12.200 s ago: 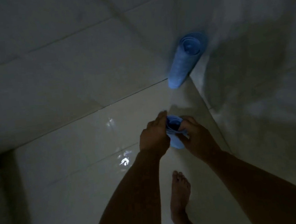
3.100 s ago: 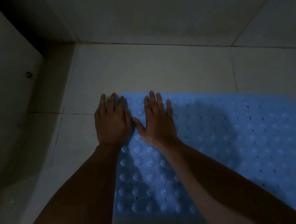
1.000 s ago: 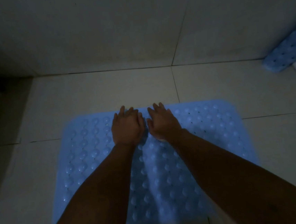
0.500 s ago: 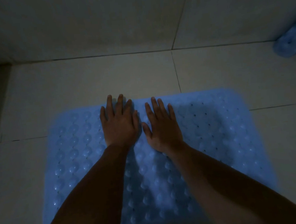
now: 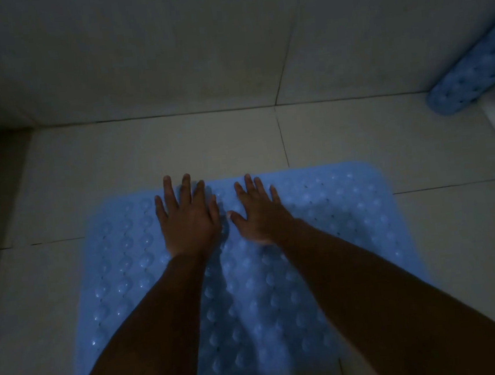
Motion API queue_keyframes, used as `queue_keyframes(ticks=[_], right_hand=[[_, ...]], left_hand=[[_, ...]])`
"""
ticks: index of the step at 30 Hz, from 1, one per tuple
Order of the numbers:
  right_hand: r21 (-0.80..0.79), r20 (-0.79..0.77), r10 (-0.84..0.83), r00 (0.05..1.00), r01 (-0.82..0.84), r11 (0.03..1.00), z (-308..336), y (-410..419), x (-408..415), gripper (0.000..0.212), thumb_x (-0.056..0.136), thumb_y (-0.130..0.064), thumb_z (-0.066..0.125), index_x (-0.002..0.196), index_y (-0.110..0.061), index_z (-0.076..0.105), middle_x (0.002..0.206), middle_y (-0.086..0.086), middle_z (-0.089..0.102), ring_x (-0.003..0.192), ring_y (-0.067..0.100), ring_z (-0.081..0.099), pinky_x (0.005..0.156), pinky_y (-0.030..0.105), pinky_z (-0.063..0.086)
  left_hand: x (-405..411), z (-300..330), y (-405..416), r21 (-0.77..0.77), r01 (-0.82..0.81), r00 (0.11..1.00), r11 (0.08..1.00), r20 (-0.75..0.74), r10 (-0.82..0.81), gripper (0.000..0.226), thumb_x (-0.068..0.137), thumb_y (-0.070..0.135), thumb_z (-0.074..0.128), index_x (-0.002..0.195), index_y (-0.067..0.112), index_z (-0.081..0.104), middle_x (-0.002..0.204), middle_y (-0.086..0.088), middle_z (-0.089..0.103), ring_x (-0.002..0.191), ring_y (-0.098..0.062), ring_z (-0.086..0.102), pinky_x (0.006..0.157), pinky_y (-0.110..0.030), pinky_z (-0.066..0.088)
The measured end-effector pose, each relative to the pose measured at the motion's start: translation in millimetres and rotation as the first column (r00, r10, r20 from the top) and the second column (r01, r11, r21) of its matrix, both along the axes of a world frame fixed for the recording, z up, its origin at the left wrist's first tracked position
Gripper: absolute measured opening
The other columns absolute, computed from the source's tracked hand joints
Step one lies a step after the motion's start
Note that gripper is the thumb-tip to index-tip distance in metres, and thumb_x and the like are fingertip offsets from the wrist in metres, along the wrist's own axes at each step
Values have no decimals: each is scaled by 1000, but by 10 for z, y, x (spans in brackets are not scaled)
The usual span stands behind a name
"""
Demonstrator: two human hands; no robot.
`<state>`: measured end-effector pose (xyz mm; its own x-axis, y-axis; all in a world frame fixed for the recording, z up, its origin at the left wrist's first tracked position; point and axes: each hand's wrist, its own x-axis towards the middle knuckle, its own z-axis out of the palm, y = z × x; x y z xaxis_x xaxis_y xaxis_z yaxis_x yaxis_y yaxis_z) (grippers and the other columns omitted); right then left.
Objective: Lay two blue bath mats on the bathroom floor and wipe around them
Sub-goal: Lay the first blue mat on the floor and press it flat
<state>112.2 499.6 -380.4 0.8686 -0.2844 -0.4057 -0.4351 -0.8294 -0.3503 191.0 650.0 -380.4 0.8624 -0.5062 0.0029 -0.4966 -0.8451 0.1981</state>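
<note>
Here, a pale tiled bathroom floor [image 5: 135, 168] carries a flat blue bubble-textured rubber bath mat [image 5: 351, 237], its far edge near the wall. A second blue mat [image 5: 477, 74], rolled, leans in the right corner. Both hands, left [image 5: 187, 220] and right [image 5: 261, 213], press it with released, spread fingers, wider apart than half a second ago.

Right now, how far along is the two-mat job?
Done: one blue bubble-textured bath mat lies unrolled on the pale tiled floor. In hand: the left hand and right hand rest flat on its far edge, fingers spread, apparently smoothing it. Left: the second blue mat, rolled up, lies at the far right by the wall and needs laying. No cloth or wiping shows yet.
</note>
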Motion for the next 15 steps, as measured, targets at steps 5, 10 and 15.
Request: queue_keyframes(ticks=[5,10,15], right_hand=[[123,74,-152,986,143,982,567,-358,55,57,108,-46,35,157,-18,35,162,6,38,150,30,32,123,42,25],[32,146,-219,965,217,976,719,-803,-279,48,106,-42,39,145,-16,53,149,8,54,141,32,43,116,46,37],[29,285,-318,905,323,946,568,-1208,-635,47,100,-42,40,127,-12,64,131,13,64,126,34,54,106,50,45]], left_hand=[[-278,182,-197,-50,0,1000,999,-15,0,62,107,51,17,152,22,48,166,-4,34,159,-31,7,127,-57,13],[-584,183,-602,-82,116,993,990,15,-115,60,106,48,21,147,19,54,161,-7,42,158,-35,16,125,-59,19],[-870,114,-1112,29,231,960,973,-171,-223,64,108,51,18,164,22,15,173,-9,-1,157,-35,-17,127,-58,-1]])
